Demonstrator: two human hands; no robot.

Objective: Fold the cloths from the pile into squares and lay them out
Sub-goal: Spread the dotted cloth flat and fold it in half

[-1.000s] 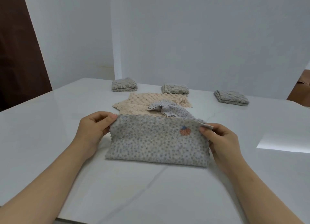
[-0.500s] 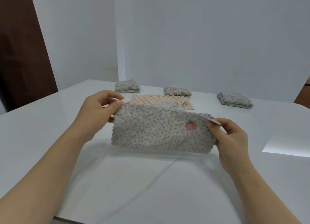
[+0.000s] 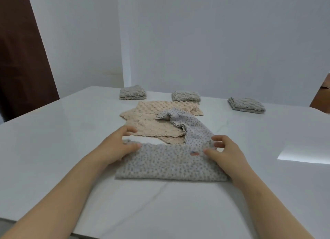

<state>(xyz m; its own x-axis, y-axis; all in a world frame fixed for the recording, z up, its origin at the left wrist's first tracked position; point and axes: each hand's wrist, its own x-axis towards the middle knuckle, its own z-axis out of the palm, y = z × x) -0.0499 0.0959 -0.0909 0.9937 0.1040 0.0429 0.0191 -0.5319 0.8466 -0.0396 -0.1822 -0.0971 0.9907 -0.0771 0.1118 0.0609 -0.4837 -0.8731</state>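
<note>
Cloth (image 3: pixel 169 165) between left hand (image 3: pixel 117 146), right hand (image 3: pixel 227 153) (thumbs touching).

A white glossy tabletop (image 3: pixel 53 149) fills the lower half of the view, with a thin grey vein (image 3: pixel 151 194) running across its near part. Plain white walls (image 3: pixel 214 42) stand behind it, one panel set forward of the other at a vertical edge. A dark brown door (image 3: pixel 21 60) stands at far left. A bright patch of light (image 3: pixel 303 156) lies on the table's right side, and something brown (image 3: pixel 321 95), only partly seen, sits at the right edge.
</note>
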